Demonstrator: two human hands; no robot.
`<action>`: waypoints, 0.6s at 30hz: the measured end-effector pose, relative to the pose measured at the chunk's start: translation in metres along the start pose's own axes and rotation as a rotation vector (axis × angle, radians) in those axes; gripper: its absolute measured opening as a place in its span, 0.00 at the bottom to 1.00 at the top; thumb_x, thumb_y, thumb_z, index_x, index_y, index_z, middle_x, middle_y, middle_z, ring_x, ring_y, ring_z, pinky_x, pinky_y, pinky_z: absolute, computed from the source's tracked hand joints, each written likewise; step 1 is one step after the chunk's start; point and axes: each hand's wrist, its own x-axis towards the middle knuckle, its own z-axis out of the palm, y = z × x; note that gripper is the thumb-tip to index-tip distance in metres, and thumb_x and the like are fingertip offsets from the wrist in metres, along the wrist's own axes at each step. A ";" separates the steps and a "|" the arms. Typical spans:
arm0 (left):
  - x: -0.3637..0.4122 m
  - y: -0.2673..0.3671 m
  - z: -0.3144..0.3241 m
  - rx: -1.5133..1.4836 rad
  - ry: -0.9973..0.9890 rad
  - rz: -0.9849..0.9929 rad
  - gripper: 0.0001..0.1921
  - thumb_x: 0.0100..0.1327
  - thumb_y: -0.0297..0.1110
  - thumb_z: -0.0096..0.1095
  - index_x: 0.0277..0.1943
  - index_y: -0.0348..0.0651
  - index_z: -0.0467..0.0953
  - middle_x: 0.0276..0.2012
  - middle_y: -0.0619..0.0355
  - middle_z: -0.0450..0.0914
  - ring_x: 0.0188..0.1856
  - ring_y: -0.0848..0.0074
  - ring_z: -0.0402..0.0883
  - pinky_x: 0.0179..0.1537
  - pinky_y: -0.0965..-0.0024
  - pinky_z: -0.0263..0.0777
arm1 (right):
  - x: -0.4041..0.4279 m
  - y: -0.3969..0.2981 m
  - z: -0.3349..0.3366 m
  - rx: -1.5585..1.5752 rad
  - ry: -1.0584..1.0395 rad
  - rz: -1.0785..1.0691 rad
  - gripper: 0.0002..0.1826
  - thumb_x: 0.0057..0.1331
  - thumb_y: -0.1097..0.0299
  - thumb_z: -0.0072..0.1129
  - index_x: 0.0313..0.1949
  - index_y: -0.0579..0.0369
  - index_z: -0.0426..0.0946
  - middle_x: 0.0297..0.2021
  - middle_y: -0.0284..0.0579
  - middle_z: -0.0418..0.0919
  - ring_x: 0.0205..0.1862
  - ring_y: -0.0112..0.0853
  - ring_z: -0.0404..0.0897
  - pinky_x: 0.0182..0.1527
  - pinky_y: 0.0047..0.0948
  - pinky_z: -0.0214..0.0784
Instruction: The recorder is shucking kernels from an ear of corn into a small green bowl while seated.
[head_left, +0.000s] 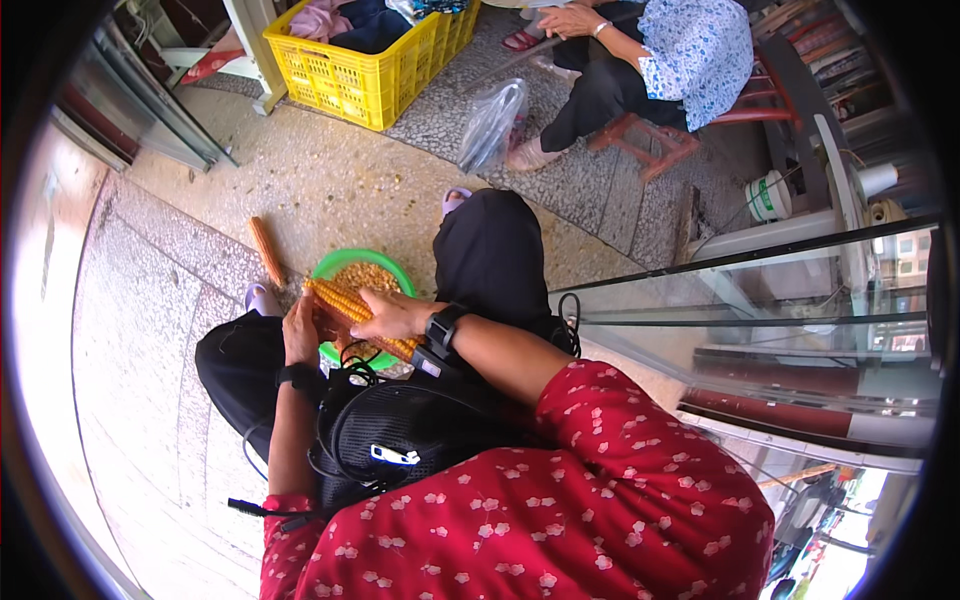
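Between my knees a green plastic basin holds loose corn kernels. Over it is a partly shelled yellow corn cob, slanting from upper left to lower right. My left hand grips its upper left end, with reddish bare cob showing near the fingers. My right hand lies across the cob, thumb and fingers closed around it. Another piece with kernels shows beneath my right wrist; whether it is the same cob I cannot tell. A bare corn cob lies on the floor beyond my left foot.
A yellow plastic crate of cloth stands ahead. Another person sits on a low reddish stool, near a clear plastic bag. A glass door is at the right. A black mesh bag rests on my lap.
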 end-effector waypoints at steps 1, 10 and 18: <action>0.001 -0.002 -0.002 0.007 0.000 0.002 0.18 0.57 0.46 0.43 0.26 0.37 0.67 0.17 0.57 0.69 0.15 0.78 0.70 0.13 0.80 0.63 | -0.001 -0.002 0.000 0.006 -0.017 0.019 0.29 0.50 0.53 0.51 0.39 0.70 0.58 0.38 0.65 0.67 0.41 0.46 0.68 0.43 0.34 0.59; 0.011 -0.018 -0.011 0.110 -0.040 0.097 0.15 0.59 0.40 0.38 0.28 0.38 0.67 0.19 0.59 0.70 0.17 0.80 0.70 0.16 0.81 0.63 | -0.002 -0.004 -0.004 -0.016 -0.014 0.002 0.31 0.49 0.53 0.51 0.40 0.70 0.57 0.37 0.64 0.67 0.41 0.46 0.68 0.44 0.34 0.59; 0.006 -0.011 -0.006 -0.054 -0.020 0.046 0.13 0.57 0.38 0.40 0.28 0.38 0.67 0.19 0.59 0.69 0.18 0.78 0.71 0.16 0.80 0.64 | 0.000 -0.001 -0.001 0.044 -0.014 0.012 0.31 0.49 0.54 0.53 0.41 0.70 0.58 0.39 0.63 0.66 0.43 0.45 0.67 0.45 0.32 0.58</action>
